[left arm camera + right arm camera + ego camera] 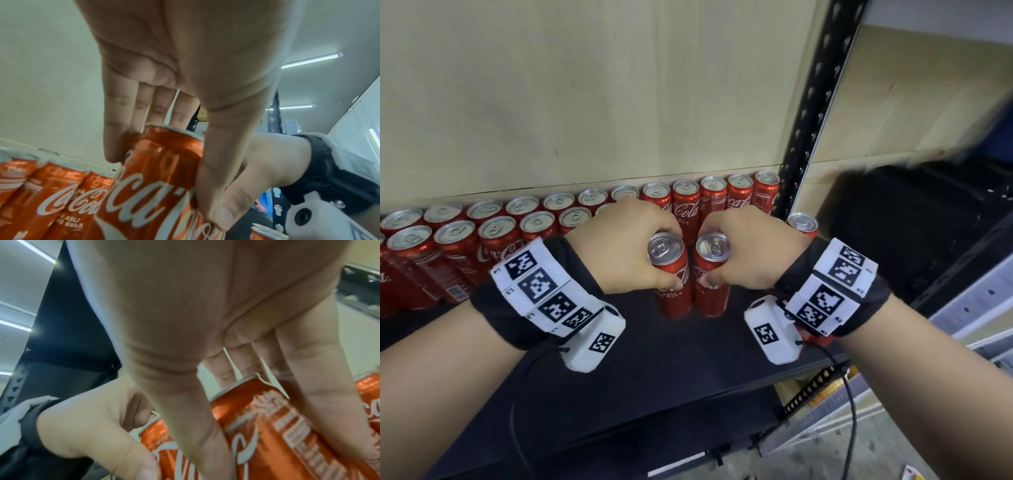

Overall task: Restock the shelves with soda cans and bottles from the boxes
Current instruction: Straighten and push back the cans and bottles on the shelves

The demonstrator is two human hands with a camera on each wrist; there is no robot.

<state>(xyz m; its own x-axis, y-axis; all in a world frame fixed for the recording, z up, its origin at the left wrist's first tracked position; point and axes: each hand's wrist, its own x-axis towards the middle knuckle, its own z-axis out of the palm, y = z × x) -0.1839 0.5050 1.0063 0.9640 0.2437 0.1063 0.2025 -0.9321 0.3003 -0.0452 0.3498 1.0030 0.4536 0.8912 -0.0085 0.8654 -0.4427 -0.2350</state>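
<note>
At the near edge, the bare forearms enter from both lower corners, each with a black wrist band (524, 318) that carries white marker blocks. Below them lies the shelf (654, 370), a dark, matt board; its near part is bare. Under its right corner a strip of grey floor (866, 442) shows, with a black cable hanging over it.

In the middle of the shelf the two hands meet. The left hand (625, 248) grips the left can (671, 274) from above, fingers on the far side and thumb on the near side. The right hand (748, 250) grips the right can (710, 274) in the same way. Both cans are red, upright, and touch each other side by side; if their bottoms rest on the board, I cannot tell. In the left wrist view the left can (156, 186) fills the lower centre, with the thumb (222, 194) pressed on its side.

Farther, two rows of cans (493, 233) stand on the left part of the shelf, and the far row continues to the right, up to the black post (808, 137). One more can (803, 224) stands right of the post. Behind the rows is a pale wooden back panel (585, 96). Right of the post there is a dark box (914, 219), blurred. The wrist views show a white ceiling with tube lamps (310, 60).
</note>
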